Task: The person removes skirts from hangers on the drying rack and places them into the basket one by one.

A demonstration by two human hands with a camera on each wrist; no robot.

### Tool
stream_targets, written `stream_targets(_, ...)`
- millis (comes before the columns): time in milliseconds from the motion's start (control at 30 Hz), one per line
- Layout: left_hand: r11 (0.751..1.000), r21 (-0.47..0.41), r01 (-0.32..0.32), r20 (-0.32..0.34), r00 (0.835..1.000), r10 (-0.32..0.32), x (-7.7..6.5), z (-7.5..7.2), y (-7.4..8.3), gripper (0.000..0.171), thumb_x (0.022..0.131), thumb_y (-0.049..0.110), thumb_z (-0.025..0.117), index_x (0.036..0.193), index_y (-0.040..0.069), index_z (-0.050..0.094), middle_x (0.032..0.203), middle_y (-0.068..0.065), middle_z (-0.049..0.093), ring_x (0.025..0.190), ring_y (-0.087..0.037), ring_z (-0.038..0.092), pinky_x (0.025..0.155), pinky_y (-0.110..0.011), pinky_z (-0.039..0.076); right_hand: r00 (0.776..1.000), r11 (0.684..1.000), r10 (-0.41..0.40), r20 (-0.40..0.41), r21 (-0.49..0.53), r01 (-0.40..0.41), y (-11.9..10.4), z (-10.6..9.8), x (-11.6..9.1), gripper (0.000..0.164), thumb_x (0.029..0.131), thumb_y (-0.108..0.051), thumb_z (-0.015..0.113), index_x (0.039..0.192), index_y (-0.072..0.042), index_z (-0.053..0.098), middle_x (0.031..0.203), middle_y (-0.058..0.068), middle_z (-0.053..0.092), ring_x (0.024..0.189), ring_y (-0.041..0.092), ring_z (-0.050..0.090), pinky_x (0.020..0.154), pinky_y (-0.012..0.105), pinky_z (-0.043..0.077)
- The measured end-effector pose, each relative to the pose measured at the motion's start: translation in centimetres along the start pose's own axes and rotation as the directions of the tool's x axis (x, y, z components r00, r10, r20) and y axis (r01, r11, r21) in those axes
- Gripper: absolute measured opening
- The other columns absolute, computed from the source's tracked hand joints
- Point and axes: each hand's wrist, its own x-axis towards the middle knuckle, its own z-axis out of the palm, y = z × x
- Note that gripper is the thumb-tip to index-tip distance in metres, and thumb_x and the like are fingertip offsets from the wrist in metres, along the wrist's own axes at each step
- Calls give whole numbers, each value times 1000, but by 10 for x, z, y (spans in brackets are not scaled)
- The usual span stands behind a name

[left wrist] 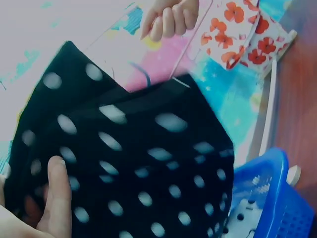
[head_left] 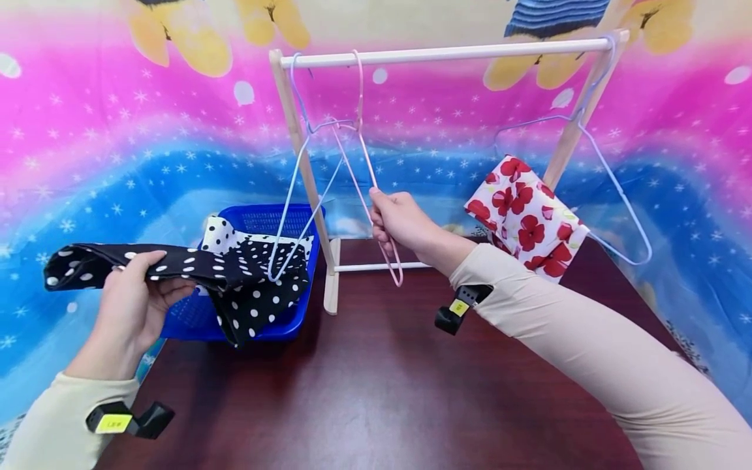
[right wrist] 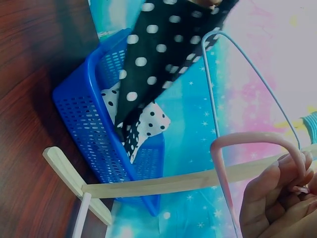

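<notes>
My left hand holds a black cloth with white polka dots at its left part, thumb on top and fingers beneath. The cloth stretches rightward and its lower end hangs over the blue basket. My right hand grips the side of a pink hanger, whose hook is over the rack's top bar. In the right wrist view, curled fingers close round the pink hanger. Left of it hangs a bare light-blue hanger, overlapping the black cloth in the head view.
A white cloth with black dots lies in the basket. At the rack's right end, a second light-blue hanger carries a white cloth with red flowers. The wooden rack stands on a dark red-brown table, before a patterned backdrop.
</notes>
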Motion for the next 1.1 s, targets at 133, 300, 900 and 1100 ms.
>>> stream_targets(133,996,24,83,-13,996,-83,-1,2,-2,17,105,14,53,95,5,64,69,-10,75,55,-20,73,53,-31,60,1000,1000,-2,-1,-5,2,-1,0,-1,56,111,-41,31,67,-7,37,51,1,41,42,16,39,45,27,39)
stream_targets(300,991,35,126,-77,989,-123,10,7,-5,17,103,12,55,89,6,63,57,-4,65,46,-16,66,47,-27,57,1000,1000,1,5,-2,-1,-1,0,-2,56,111,-42,31,67,-7,37,51,1,41,42,16,39,45,28,39)
stream_targets(900,983,-91,159,-273,945,-178,100,43,-23,12,104,12,39,97,9,47,62,-4,60,48,-16,63,49,-24,55,1000,1000,-5,20,-8,5,-2,4,-2,56,111,-42,28,69,-7,37,52,1,42,42,17,40,47,29,41)
stream_targets(1100,985,-60,161,-369,913,-171,131,47,-35,8,104,16,42,101,12,48,62,-3,61,48,-16,62,51,-23,55,1000,1000,-13,20,-5,13,-2,5,-1,56,111,-41,28,69,-7,37,52,1,42,43,17,40,47,28,41)
